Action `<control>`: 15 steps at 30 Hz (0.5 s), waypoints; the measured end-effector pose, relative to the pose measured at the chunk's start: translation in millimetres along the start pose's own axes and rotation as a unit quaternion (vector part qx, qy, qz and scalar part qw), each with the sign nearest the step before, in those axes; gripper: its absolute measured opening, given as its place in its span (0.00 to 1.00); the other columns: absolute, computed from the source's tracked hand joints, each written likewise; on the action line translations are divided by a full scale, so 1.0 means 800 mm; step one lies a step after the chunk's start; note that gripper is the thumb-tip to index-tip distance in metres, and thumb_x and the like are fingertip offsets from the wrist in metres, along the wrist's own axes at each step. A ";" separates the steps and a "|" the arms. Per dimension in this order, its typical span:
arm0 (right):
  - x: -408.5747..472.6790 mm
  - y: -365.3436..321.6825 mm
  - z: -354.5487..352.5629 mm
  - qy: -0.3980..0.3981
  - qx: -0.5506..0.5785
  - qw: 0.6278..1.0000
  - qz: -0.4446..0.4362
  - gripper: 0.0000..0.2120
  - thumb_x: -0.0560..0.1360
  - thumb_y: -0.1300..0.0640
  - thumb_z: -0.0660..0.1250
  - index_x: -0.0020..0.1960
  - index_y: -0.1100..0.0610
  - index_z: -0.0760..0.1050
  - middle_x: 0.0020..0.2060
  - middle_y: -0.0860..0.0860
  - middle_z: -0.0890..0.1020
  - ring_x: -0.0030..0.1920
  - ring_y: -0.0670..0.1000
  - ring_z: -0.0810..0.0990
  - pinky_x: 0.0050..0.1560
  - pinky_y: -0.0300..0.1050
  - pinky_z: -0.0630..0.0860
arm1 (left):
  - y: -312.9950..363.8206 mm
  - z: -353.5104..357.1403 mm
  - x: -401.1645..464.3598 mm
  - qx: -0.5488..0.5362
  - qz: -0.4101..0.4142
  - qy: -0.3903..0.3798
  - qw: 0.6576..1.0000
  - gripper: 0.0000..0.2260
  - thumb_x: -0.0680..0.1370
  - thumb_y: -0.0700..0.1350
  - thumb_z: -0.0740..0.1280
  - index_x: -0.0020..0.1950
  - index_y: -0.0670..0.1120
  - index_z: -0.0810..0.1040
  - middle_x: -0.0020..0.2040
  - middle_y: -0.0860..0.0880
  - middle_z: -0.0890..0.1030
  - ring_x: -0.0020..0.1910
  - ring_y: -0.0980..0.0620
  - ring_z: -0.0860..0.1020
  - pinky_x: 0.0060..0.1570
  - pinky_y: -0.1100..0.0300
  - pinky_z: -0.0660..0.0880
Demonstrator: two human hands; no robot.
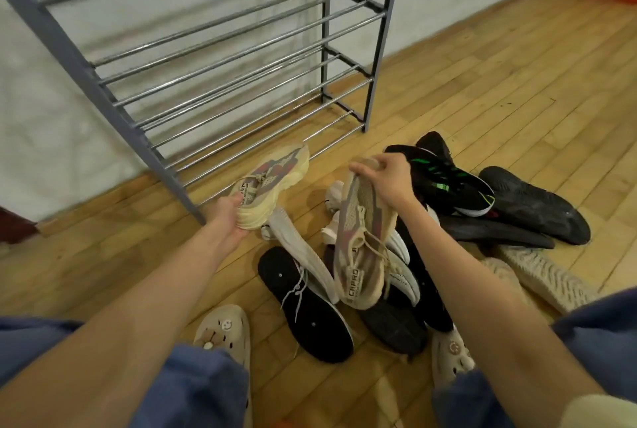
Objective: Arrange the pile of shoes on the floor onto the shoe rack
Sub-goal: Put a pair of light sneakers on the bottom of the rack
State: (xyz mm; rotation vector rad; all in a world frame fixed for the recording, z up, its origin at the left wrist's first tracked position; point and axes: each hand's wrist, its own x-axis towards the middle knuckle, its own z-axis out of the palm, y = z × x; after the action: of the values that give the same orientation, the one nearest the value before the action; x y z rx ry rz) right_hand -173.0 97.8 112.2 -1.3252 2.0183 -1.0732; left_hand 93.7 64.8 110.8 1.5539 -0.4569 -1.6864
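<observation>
a beige sneaker (267, 183) is gripped by the left hand (230, 221) near the shoe rack (193, 83); its mate (362, 241) is clasped by the right hand (386, 183) above the pile (448, 221) on the floor (499, 83).

The only lettering that reads clearly stands on the heel tab of the beige knit sneaker (362, 248), which hangs toe-up from the right hand (389, 183): dark capitals running along the tab that look like "CAPAD", though the middle letters are soft and could be otherwise. A smaller line of print beside it is too fine to make out. The matching sneaker (269, 183) in the left hand (229, 217) carries dark print on its tongue strip, blurred past reading. Each cream clog (224, 331) bears a smiley-face charm, a sign and not a word.
</observation>
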 end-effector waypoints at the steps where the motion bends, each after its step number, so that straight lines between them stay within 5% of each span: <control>1: -0.003 0.010 0.010 -0.023 -0.014 1.000 -0.001 0.14 0.70 0.42 0.72 0.37 0.53 0.77 0.32 0.45 0.78 0.34 0.45 0.78 0.36 0.40 0.74 | -0.003 -0.002 0.001 0.003 -0.007 0.006 1.000 0.10 0.82 0.41 0.58 0.60 0.41 0.73 0.48 0.42 0.80 0.45 0.45 0.80 0.48 0.48 0.77; 4: -0.008 0.034 0.038 -0.067 -0.024 0.997 0.039 0.14 0.74 0.45 0.69 0.52 0.56 0.78 0.45 0.47 0.80 0.48 0.48 0.79 0.51 0.44 0.75 | -0.013 -0.008 0.007 -0.001 -0.040 0.026 0.999 0.13 0.82 0.41 0.58 0.64 0.40 0.73 0.55 0.41 0.80 0.46 0.44 0.81 0.38 0.49 0.77; 7: -0.018 0.047 0.058 0.015 -0.200 0.978 0.050 0.24 0.78 0.47 0.62 0.70 0.59 0.67 0.65 0.58 0.74 0.67 0.59 0.70 0.65 0.56 0.67 | -0.022 -0.003 0.001 -0.039 -0.075 0.033 0.996 0.12 0.82 0.41 0.57 0.63 0.40 0.72 0.51 0.41 0.79 0.43 0.45 0.79 0.43 0.51 0.77; 10: -0.058 0.041 0.074 0.029 -0.309 0.948 0.077 0.37 0.75 0.37 0.58 0.75 0.61 0.56 0.70 0.65 0.63 0.70 0.65 0.63 0.67 0.59 0.63 | -0.032 0.006 -0.012 -0.086 -0.097 0.034 0.991 0.13 0.83 0.39 0.54 0.66 0.40 0.69 0.52 0.39 0.76 0.57 0.41 0.77 0.62 0.47 0.73; 15: -0.134 0.051 0.118 -0.101 -0.412 0.899 0.108 0.52 0.67 0.30 0.60 0.77 0.61 0.45 0.70 0.65 0.57 0.70 0.65 0.58 0.64 0.61 0.63 | -0.037 0.012 -0.027 -0.132 -0.121 0.037 0.983 0.20 0.80 0.38 0.59 0.73 0.42 0.64 0.68 0.36 0.68 0.66 0.36 0.70 0.60 0.41 0.73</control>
State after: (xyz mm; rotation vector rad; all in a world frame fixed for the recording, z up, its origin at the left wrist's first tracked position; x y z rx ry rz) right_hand -80.1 172.1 23.5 -1.4414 2.4717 0.0766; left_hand 74.2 97.2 105.8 1.5151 -0.0022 -1.7801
